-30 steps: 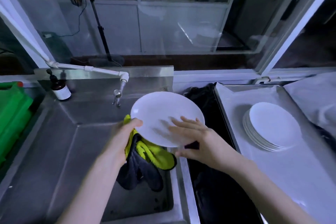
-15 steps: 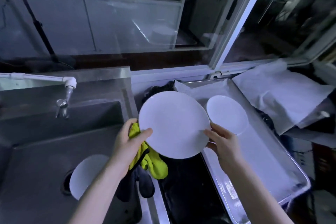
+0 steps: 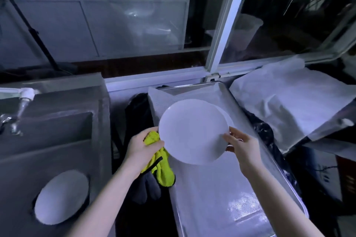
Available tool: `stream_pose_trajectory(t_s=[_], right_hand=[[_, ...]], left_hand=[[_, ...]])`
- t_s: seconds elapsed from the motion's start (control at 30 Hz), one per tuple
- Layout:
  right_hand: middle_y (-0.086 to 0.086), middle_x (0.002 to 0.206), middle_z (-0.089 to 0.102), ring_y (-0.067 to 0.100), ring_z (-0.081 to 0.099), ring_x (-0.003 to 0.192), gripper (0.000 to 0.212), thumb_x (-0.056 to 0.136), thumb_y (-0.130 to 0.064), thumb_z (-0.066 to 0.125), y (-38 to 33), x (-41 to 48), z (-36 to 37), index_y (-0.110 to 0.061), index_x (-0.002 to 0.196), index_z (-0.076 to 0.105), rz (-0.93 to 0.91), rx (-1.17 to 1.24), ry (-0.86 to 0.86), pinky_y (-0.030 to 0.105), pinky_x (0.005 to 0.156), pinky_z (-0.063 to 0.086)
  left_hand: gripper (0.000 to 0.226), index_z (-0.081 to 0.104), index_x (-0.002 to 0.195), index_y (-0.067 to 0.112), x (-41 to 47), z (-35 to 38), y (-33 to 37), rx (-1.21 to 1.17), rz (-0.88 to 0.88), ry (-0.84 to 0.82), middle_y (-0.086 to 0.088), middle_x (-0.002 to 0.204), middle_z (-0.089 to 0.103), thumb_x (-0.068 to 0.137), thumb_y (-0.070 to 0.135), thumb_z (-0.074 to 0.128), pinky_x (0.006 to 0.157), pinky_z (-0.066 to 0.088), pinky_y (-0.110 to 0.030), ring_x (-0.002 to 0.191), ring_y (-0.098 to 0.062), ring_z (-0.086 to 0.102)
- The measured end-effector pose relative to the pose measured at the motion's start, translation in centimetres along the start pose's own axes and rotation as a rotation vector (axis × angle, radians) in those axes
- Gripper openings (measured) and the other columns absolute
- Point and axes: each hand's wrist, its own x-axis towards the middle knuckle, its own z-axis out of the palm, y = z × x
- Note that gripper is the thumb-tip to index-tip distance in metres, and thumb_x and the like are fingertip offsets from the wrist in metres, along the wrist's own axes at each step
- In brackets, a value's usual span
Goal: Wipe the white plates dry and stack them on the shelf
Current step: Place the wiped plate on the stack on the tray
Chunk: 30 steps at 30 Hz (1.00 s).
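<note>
Left grip [image 3: 143,146] curling round yellow cloth [image 3: 163,171], thumb touching left rim of white plate [image 3: 192,131]. Right grip [image 3: 240,146] pinching opposite rim. Plate hanging just above stack [image 3: 230,122] on lined shelf [image 3: 221,198], hiding most of it. Judging: wiping of this plate seeming finished, setting on stack not yet done. Another plate [image 3: 61,197] lying in sink [image 3: 48,140], awaiting wiping and stacking.

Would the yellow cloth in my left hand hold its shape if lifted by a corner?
Probably not: the yellow cloth droops in folds below the left hand, so it looks floppy. Likely light, hanging from one grip.
</note>
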Motion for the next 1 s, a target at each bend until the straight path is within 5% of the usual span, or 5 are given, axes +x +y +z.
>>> stream_pose_trajectory(t_s=[0.13,0.23,0.53,0.7,1.0], right_hand=[[-0.011,0.051,0.047,0.007,0.048,0.042,0.017,0.08,-0.007,0.07,0.9,4.4,-2.2,-0.018,0.067,0.069,-0.01,-0.159,0.022,0.037,0.068,0.047],[-0.008,0.051,0.045,0.017,0.052,0.05,0.013,0.08,-0.009,0.069,1.6,7.2,-2.8,-0.012,0.068,0.063,-0.034,-0.247,0.037,0.032,0.06,0.038],[0.008,0.066,0.056,0.041,0.064,0.075,0.012,0.085,-0.014,0.067,5.1,12.0,-3.5,-0.006,0.075,0.064,-0.008,-0.439,-0.022,0.039,0.071,0.051],[0.004,0.069,0.059,0.036,0.063,0.074,0.025,0.086,-0.013,0.067,6.3,12.4,-3.7,-0.014,0.064,0.054,-0.014,-0.489,-0.022,0.034,0.062,0.036],[0.014,0.089,0.059,0.028,0.056,0.082,0.012,0.091,-0.015,0.067,6.6,11.7,-3.8,-0.009,0.097,0.075,-0.047,-0.492,-0.029,0.03,0.069,0.032]], left_hand=[[0.047,0.067,0.093,0.051,2.2,4.4,0.0,0.102,0.005,0.008,0.023,0.086,0.073,0.078,0.007,0.072,0.07,0.047,-0.007,0.08,0.008,0.065],[0.045,0.068,0.113,0.04,4.0,6.9,-0.6,0.173,-0.029,0.004,0.014,0.096,0.074,0.08,0.009,0.07,0.083,0.052,-0.021,0.09,-0.005,0.066],[0.051,0.063,0.128,0.029,6.4,11.0,-1.9,0.385,-0.114,0.05,0.014,0.092,0.067,0.081,0.01,0.066,0.059,0.036,0.001,0.076,-0.003,0.057],[0.054,0.058,0.133,0.035,6.8,12.0,-2.6,0.465,-0.166,0.057,0.006,0.12,0.065,0.083,0.015,0.065,0.081,0.043,-0.022,0.102,-0.016,0.06],[0.058,0.051,0.14,0.034,6.7,12.6,-3.6,0.532,-0.143,0.078,-0.004,0.13,0.058,0.086,0.015,0.062,0.096,0.044,-0.031,0.116,-0.024,0.057]])
